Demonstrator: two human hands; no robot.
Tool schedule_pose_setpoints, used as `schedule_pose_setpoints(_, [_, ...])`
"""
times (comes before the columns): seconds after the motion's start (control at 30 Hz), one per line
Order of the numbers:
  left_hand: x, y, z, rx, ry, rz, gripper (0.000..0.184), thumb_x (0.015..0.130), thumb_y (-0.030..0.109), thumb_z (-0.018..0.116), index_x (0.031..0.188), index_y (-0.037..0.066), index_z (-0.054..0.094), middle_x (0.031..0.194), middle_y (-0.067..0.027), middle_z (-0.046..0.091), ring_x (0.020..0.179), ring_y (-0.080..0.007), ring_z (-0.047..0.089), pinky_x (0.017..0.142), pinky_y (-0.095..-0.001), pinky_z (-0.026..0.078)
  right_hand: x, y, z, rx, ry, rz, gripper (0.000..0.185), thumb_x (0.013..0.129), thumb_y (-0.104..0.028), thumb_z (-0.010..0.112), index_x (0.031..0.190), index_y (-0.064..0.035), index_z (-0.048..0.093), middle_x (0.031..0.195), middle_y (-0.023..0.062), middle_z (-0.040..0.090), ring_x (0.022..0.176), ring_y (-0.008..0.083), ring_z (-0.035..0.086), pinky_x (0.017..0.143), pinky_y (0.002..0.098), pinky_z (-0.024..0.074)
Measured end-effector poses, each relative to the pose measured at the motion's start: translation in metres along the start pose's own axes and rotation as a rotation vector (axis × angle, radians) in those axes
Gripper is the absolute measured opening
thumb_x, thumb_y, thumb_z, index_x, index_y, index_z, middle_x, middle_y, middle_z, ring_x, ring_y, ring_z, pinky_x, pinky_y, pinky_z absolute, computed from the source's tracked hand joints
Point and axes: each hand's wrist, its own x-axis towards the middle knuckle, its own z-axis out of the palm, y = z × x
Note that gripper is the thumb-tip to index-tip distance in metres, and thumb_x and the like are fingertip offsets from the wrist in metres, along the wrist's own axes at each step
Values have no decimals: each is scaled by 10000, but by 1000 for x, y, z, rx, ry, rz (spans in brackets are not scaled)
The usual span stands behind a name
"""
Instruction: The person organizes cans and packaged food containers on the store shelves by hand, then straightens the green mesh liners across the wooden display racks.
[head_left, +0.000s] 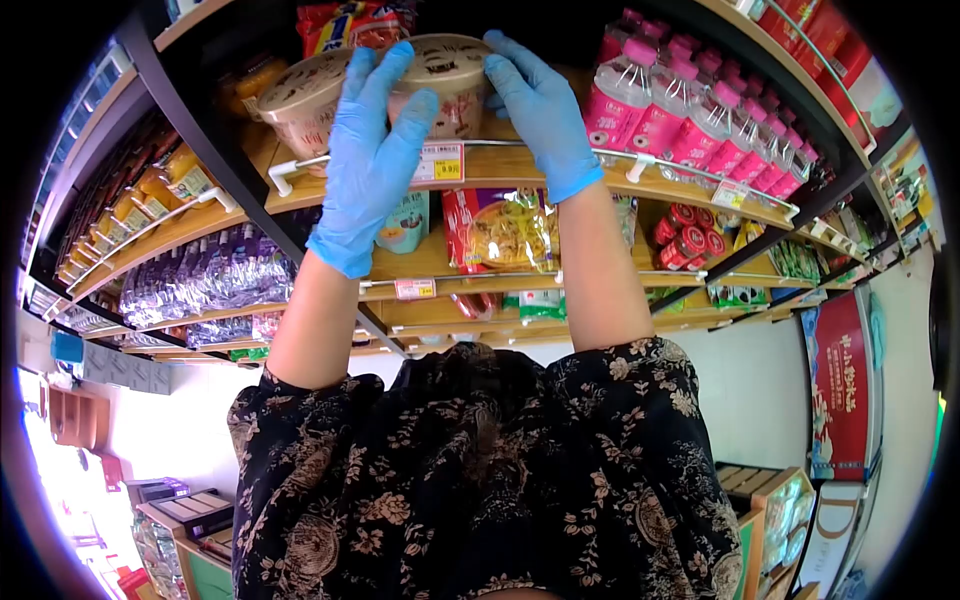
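Two pale round lidded food tubs with printed sides stand on the upper shelf: the right tub (pixel 440 72) and the left tub (pixel 298 98). My left hand (pixel 375 155), in a blue glove, reaches up between them, its fingers and thumb against the right tub's left side. On the opposite side, my right hand (pixel 540 105), also blue-gloved, has its fingertips at the tub's rim. Both hands bracket this one tub between them. A price tag (pixel 441 163) hangs on the shelf edge just below it.
A white rail (pixel 630 155) runs along the front of the shelf. Pink-capped bottles (pixel 680 110) stand in rows at right. Noodle packs (pixel 500 232) and red-lidded jars (pixel 688 240) sit one shelf lower. Dark bottles (pixel 215 270) fill the left side.
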Motion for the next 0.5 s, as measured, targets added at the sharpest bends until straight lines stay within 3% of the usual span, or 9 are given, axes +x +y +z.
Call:
schedule_pose_setpoints(0.1, [-5, 8, -13, 54, 33, 44, 421, 884, 139, 595, 1290, 44, 538, 1386, -220, 443, 1330, -308, 385, 1102, -374, 273, -10, 8, -4, -68, 93, -49, 462, 875, -245, 611, 1260, 0, 539, 960, 177, 659, 822, 270, 645, 767, 356, 517])
schedule_pose_setpoints(0.17, [-12, 19, -19, -269, 70, -52, 438, 897, 60, 538, 1330, 19, 484, 1387, -151, 467, 1294, -233, 433, 1087, -356, 303, -25, -2, -1, -267, 266, -232, 429, 870, -212, 617, 1239, -2, 548, 956, 165, 648, 804, 264, 633, 755, 358, 515])
schedule_pose_setpoints(0.23, [-23, 34, -22, -268, 133, 94, 426, 905, 50, 472, 1307, -91, 447, 1381, -211, 457, 1273, -282, 454, 1076, -393, 331, -47, -17, 1, -235, 358, -415, 306, 839, -71, 607, 1138, -21, 570, 989, 150, 601, 897, 281, 594, 790, 363, 483])
schedule_pose_setpoints(0.27, [-33, 35, -18, -395, 124, 182, 355, 958, 87, 435, 1282, -55, 470, 1357, -247, 472, 1265, -325, 465, 1057, -433, 372, -62, -23, -3, -333, 350, -508, 290, 823, -28, 585, 1113, -23, 571, 994, 148, 601, 908, 301, 580, 811, 383, 467])
schedule_pose_setpoints(0.3, [-44, 36, -23, -473, -14, 212, 356, 977, 135, 434, 1270, -62, 473, 1328, -267, 486, 1238, -334, 488, 1045, -453, 391, -80, -30, -1, -317, 338, -507, 297, 810, -22, 577, 1107, -26, 572, 993, 145, 597, 887, 320, 568, 810, 403, 460])
schedule_pose_setpoints(0.33, [-63, 25, -23, -475, -38, 187, 334, 933, 113, 464, 1206, -77, 502, 1306, -281, 501, 1223, -344, 499, 1069, -461, 331, -101, -38, -2, -389, 284, -467, 285, 824, 22, 554, 1107, -4, 579, 1066, 140, 634, 933, 278, 607, 817, 344, 487])
schedule_pose_setpoints(0.4, [-83, 26, -16, -624, -234, 48, 227, 921, 118, 502, 1101, -17, 529, 1189, -248, 578, 1179, -342, 529, 1022, -471, 381, -137, -33, -7, -472, 107, -343, 297, 805, 13, 576, 1100, -19, 588, 1056, 138, 635, 932, 295, 607, 821, 358, 489])
schedule_pose_setpoints(0.47, [-103, 12, -5, -551, -400, 23, 223, 885, 70, 522, 1092, -8, 546, 1215, -223, 569, 1149, -303, 546, 1013, -431, 402, -170, -17, -7, -494, 116, -177, 279, 809, 10, 580, 1084, -31, 602, 1031, 131, 644, 926, 293, 610, 817, 361, 491])
schedule_pose_setpoints(0.5, [-119, 5, -2, -596, -453, -108, 246, 900, 87, 515, 1125, -9, 542, 1238, -214, 561, 1153, -291, 545, 1013, -422, 404, -189, -8, -5, -491, 112, -95, 270, 811, 8, 582, 1076, -37, 609, 1018, 127, 648, 922, 291, 611, 814, 363, 492])
